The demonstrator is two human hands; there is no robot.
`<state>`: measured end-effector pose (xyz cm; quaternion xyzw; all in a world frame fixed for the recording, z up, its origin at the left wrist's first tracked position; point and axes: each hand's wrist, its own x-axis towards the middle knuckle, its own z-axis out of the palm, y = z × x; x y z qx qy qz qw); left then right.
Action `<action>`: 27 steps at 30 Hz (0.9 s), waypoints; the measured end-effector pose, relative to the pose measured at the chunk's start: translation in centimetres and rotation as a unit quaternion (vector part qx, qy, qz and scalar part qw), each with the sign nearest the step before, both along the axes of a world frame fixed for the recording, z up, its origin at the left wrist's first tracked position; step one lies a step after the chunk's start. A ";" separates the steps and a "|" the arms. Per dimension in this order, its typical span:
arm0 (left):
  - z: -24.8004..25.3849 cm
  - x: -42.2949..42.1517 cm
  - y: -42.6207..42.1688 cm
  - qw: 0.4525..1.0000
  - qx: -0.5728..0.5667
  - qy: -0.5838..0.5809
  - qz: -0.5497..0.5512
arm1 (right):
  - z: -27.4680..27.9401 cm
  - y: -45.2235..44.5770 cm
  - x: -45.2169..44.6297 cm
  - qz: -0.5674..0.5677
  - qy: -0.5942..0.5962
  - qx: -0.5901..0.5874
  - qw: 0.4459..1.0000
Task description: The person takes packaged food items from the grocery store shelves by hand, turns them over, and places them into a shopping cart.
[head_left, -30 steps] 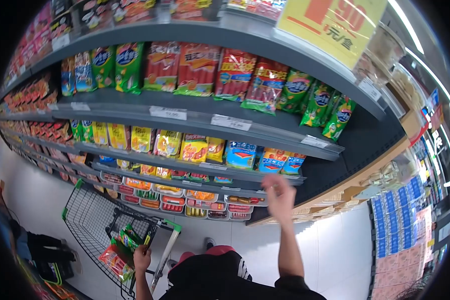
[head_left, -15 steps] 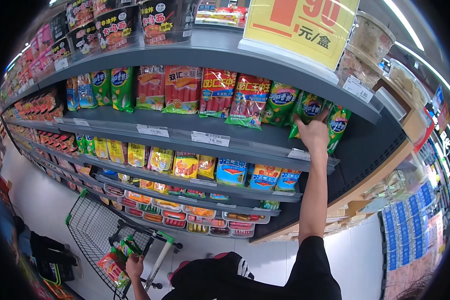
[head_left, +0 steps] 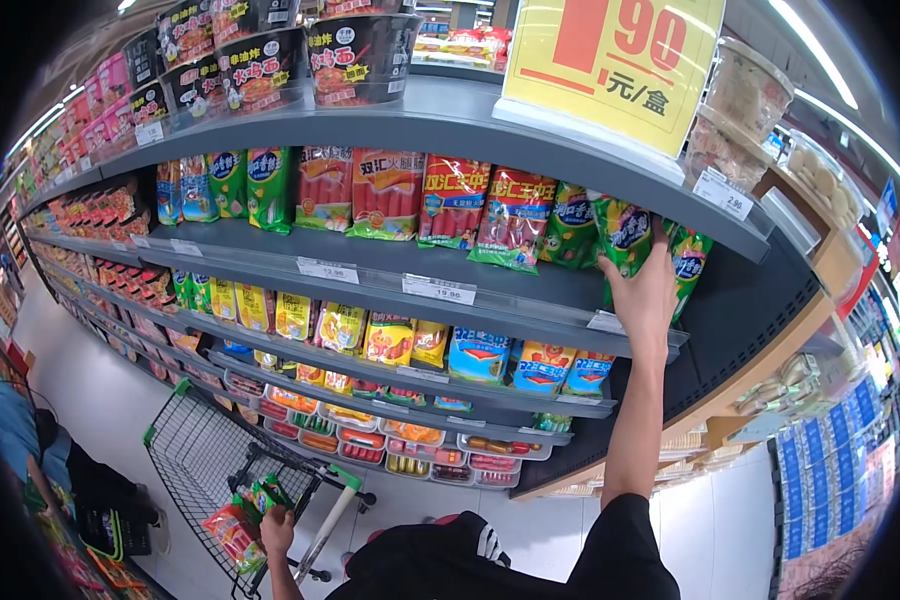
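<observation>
My right hand (head_left: 642,290) reaches up to the shelf, its thumb and fingers closed around a green sausage pack (head_left: 625,236) that tilts out from the row. Another green pack (head_left: 688,262) stands just right of it, and a further green pack (head_left: 567,228) to its left. Down low, my left hand (head_left: 277,532) is closed at the edge of a green sausage pack (head_left: 262,494) and a red sausage pack (head_left: 232,536), in front of the shopping cart (head_left: 185,450). The fingertips of that hand are partly hidden.
Red sausage packs (head_left: 385,195) line the same shelf (head_left: 370,255). Black noodle bowls (head_left: 358,60) and a yellow price sign (head_left: 610,70) stand above. Yellow packs (head_left: 340,325) fill the shelf below. A person (head_left: 45,450) with a basket (head_left: 115,533) is at the lower left.
The view has shifted, so the shelves sit slightly lower and further right. The green pack in my right hand leans more and appears drawn a little forward. My left hand still holds its packs.
</observation>
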<state>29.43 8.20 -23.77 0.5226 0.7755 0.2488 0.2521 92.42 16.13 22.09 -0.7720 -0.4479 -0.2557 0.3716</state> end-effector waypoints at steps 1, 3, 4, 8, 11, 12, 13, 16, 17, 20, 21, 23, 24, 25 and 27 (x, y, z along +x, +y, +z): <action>-0.2 -0.2 0.3 1.000 0.021 -0.016 -0.011 | 0.1 -0.6 -0.7 0.012 -0.019 0.001 1.000; -0.5 -0.8 0.3 0.997 0.057 -0.038 -0.022 | 0.2 -1.8 -2.5 0.038 -0.057 0.004 0.998; 0.2 -0.4 0.4 0.996 0.072 -0.043 -0.022 | 0.1 -2.3 -3.4 0.054 -0.085 0.008 0.995; 4.6 1.8 0.5 0.987 0.144 -0.041 -0.059 | -0.5 -4.2 -7.5 0.122 -0.173 0.032 0.977; 9.2 4.9 0.8 0.977 0.159 -0.115 -0.084 | -1.0 -5.6 -11.2 0.203 -0.184 0.036 0.961; 11.9 6.4 0.8 0.971 0.132 -0.171 -0.099 | -1.7 -5.9 -12.6 0.245 -0.171 0.029 0.954; 13.8 7.8 0.9 0.949 0.146 -0.245 -0.135 | -2.6 -6.3 -14.2 0.297 -0.114 0.012 0.948; 19.2 10.6 0.7 0.894 0.109 -0.349 -0.260 | -7.5 -7.2 -19.2 0.447 0.093 -0.045 0.889; 21.1 11.4 0.3 0.862 0.105 -0.402 -0.291 | -9.4 -7.6 -21.0 0.471 0.178 -0.077 0.861; 23.7 12.3 -0.8 0.818 0.090 -0.449 -0.347 | -15.6 -8.4 -26.0 0.505 0.338 -0.137 0.782; 23.5 12.2 -1.3 0.819 0.070 -0.457 -0.340 | -17.4 -8.8 -27.6 0.510 0.376 -0.150 0.759; 22.8 11.6 -1.9 0.819 0.030 -0.470 -0.328 | -19.8 -10.0 -30.8 0.479 0.431 -0.153 0.750; 22.1 11.2 -1.8 0.819 0.031 -0.474 -0.322 | -20.7 -10.5 -32.1 0.462 0.456 -0.153 0.745; 21.4 10.9 -1.7 0.819 0.032 -0.479 -0.316 | -21.3 -10.9 -33.0 0.446 0.469 -0.163 0.744; 21.2 9.6 -2.0 0.817 -0.013 -0.488 -0.309 | -21.7 -11.5 -34.0 0.437 0.481 -0.180 0.738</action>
